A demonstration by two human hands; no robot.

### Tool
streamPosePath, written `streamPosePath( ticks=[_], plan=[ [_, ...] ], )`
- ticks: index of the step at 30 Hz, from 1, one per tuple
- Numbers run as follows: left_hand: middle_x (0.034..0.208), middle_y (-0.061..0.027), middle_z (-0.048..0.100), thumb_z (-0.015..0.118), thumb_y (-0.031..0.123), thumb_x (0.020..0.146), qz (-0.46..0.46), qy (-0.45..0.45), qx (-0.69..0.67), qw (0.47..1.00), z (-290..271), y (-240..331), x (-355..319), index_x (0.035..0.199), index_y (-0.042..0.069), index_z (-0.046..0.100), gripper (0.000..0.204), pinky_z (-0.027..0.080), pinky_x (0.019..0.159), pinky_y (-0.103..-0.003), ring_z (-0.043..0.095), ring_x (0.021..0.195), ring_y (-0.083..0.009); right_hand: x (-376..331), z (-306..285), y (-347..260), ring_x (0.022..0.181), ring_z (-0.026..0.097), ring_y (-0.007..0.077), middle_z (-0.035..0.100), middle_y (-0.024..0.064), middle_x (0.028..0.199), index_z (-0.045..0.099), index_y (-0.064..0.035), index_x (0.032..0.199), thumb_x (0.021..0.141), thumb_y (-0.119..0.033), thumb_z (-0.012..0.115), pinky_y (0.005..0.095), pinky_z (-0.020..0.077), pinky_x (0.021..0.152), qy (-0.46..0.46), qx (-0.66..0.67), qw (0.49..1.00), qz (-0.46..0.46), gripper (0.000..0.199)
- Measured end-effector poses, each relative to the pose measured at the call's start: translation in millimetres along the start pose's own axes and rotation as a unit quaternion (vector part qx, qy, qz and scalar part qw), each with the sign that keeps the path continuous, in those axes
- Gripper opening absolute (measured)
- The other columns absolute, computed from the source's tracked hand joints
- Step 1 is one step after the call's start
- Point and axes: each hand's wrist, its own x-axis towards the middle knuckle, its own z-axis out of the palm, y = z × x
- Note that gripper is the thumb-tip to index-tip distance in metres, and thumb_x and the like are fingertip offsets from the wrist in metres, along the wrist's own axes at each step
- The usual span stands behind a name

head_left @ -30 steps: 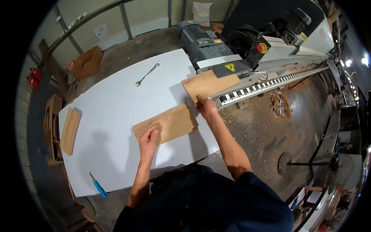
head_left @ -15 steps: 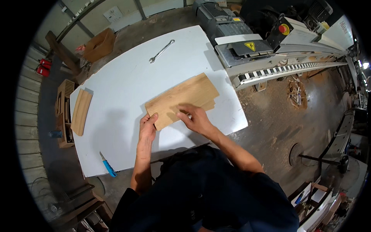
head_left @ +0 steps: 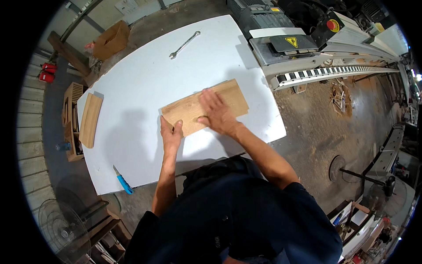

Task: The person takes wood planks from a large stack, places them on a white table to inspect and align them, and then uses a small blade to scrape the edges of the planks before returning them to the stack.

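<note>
A small stack of thin light-brown wooden boards (head_left: 182,113) lies slantwise on the white tabletop, its edges nearly lined up. My left hand (head_left: 171,133) holds the near left corner, thumb along the near edge and fingers at the left end. Across the top board rests my right hand (head_left: 218,113), flat with fingers stretched out and slightly blurred. A metal wrench (head_left: 184,45) lies beyond the boards. Toward the table's near left corner is a utility knife (head_left: 124,183) with a blue handle, its blade out. More wooden strips (head_left: 91,119) sit at the left edge.
The white table (head_left: 132,81) ends just before my body. A machine with a red stop button (head_left: 332,25) and a roller track (head_left: 325,74) adjoins its right side. Fans stand at lower left (head_left: 64,233) and right (head_left: 389,185). A cardboard box (head_left: 111,40) sits on the floor behind.
The boards have been lowered flatter onto the table and lined up more evenly. My right hand has opened out and moved over the top board; my left has shifted round the corner.
</note>
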Motion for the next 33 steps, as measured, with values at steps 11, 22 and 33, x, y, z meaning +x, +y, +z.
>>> streamPosePath(
  ticks=[11,22,33],
  plan=[
    [0.105,-0.0175,0.064,0.067,0.013,0.084,-0.196,-0.037,-0.133,0.971,-20,39,15,0.116,-0.009,0.054,0.041,0.05,0.08,-0.034,0.063,0.092,-0.0241,-12,-48,86,0.089,0.062,0.0371,0.063,0.0249,0.091,0.057,0.0037,0.089,0.09,-0.046,0.054,0.0417,0.0475,0.079,0.004,0.211,0.896,0.392,0.05],
    [0.107,-0.0129,0.062,0.071,0.005,0.078,-0.154,-0.057,-0.155,0.974,-19,32,15,0.111,-0.005,0.061,0.035,0.051,0.077,-0.033,0.062,0.091,-0.0207,-20,-38,70,0.075,0.06,0.0194,0.064,0.0093,0.085,0.063,-0.0021,0.112,0.07,-0.022,0.078,0.0319,0.0494,0.068,0.109,0.375,0.849,0.356,0.049],
    [0.124,-0.0082,0.047,0.066,-0.001,0.078,0.124,0.042,-0.153,0.98,-10,9,-15,0.133,0.003,0.045,0.058,0.044,0.097,-0.031,0.052,0.11,-0.018,-57,-43,60,0.099,0.05,0.0174,0.048,0.0067,0.109,0.043,-0.0067,0.137,0.07,-0.003,0.077,0.0274,0.044,0.084,0.202,0.347,0.899,0.174,0.076]
  ],
)
